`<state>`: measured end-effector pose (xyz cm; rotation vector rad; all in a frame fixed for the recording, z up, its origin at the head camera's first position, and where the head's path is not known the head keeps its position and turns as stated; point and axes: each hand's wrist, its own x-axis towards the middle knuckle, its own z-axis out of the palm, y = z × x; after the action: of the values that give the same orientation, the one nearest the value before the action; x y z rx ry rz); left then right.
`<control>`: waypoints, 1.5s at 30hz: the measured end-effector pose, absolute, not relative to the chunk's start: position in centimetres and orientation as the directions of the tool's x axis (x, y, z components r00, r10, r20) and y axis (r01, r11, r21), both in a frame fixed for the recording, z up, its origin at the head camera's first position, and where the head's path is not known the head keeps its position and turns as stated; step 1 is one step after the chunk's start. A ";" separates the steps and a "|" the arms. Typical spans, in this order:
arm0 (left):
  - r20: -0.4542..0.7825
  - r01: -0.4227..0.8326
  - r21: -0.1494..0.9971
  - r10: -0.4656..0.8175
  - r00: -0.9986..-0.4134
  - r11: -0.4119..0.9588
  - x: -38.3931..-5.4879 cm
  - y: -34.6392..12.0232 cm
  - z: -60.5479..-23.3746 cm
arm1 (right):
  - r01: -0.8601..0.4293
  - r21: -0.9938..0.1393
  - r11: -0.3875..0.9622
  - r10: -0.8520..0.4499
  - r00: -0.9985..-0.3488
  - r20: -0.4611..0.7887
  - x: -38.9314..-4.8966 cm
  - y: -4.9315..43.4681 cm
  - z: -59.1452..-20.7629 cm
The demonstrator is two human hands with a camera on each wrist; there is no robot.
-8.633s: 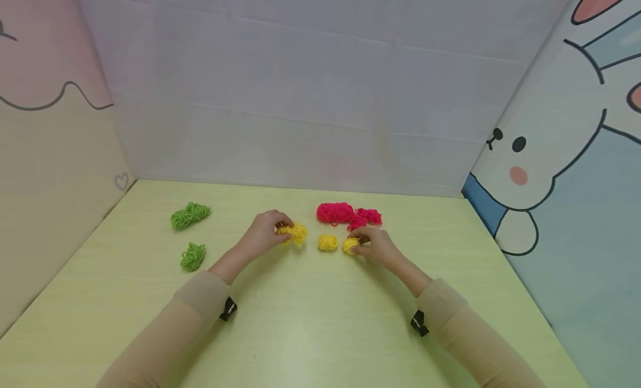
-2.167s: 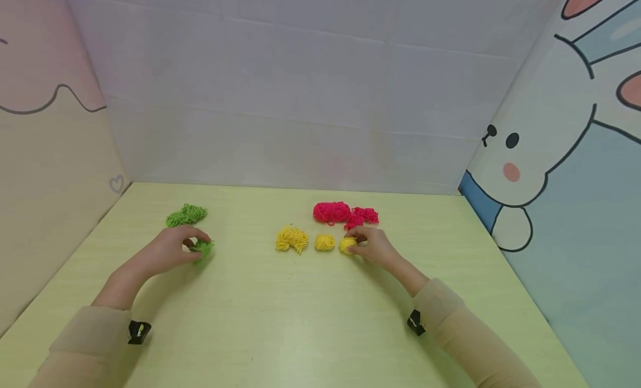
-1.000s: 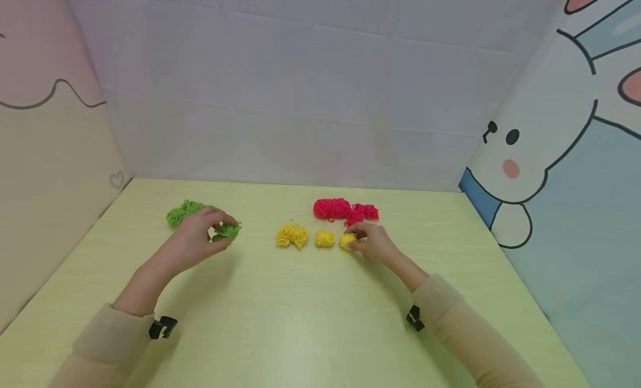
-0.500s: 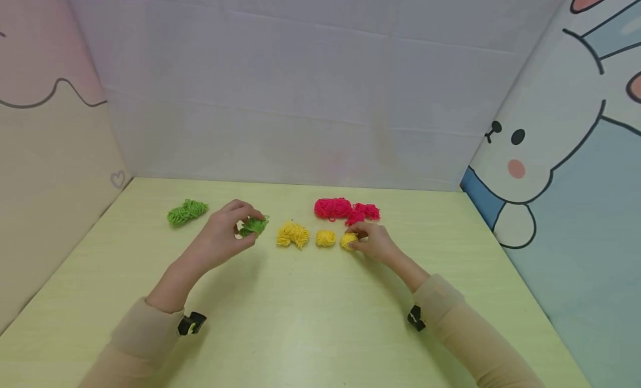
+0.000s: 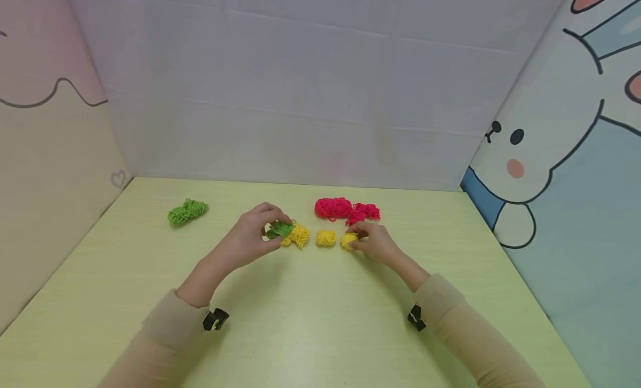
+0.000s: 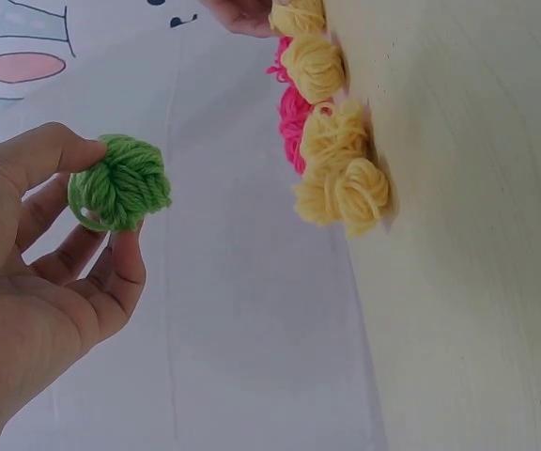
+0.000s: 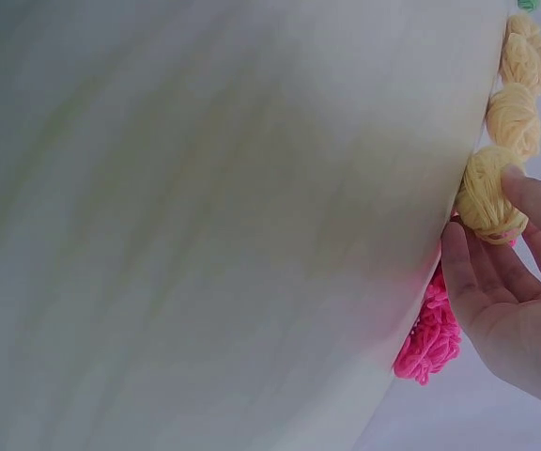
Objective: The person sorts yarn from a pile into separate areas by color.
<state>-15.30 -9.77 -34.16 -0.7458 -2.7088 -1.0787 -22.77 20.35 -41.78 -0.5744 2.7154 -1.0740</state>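
My left hand (image 5: 252, 235) pinches a small green yarn ball (image 6: 125, 183) between thumb and fingers, raised off the table. In the head view the ball overlaps a loose yellow yarn bundle (image 5: 300, 236) lying on the table. My right hand (image 5: 374, 243) grips a round yellow yarn ball (image 7: 488, 195) that rests on the table at the right end of the yellow row. Between the two hands sits another yellow ball (image 5: 326, 238). Behind the row lie a pink yarn skein (image 5: 333, 208) and a looser pink tangle (image 5: 367, 211).
A second green yarn bundle (image 5: 187, 212) lies at the back left of the pale table (image 5: 300, 332). A white sheet (image 5: 300, 98) stands along the back edge, with cartoon-printed panels (image 5: 561, 210) on both sides.
My left hand has let go of the loose yellow bundle, picked up the front green ball at the left and carried it right to the yellow row. My right hand has stayed on its ball.
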 end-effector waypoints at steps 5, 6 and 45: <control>0.295 0.507 0.615 0.420 -0.858 0.604 -15.8 -8.4 -34.4 | -0.297 -0.682 0.668 -0.412 -0.911 -0.007 -22.8 20.4 -41.7; 0.292 0.510 0.617 0.427 -0.856 0.600 -15.9 -8.1 -34.4 | -0.299 -0.682 0.668 -0.414 -0.910 -0.005 -22.8 20.4 -41.7; -0.040 0.555 0.561 0.689 -0.723 0.614 -16.4 -0.8 -38.9 | -0.328 -0.664 0.672 -0.426 -0.905 0.017 -23.0 20.5 -41.9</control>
<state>-16.45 -0.75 -38.93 -1.1972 -3.0453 -0.9095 -22.99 20.54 -41.93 -0.6221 2.7431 -1.0488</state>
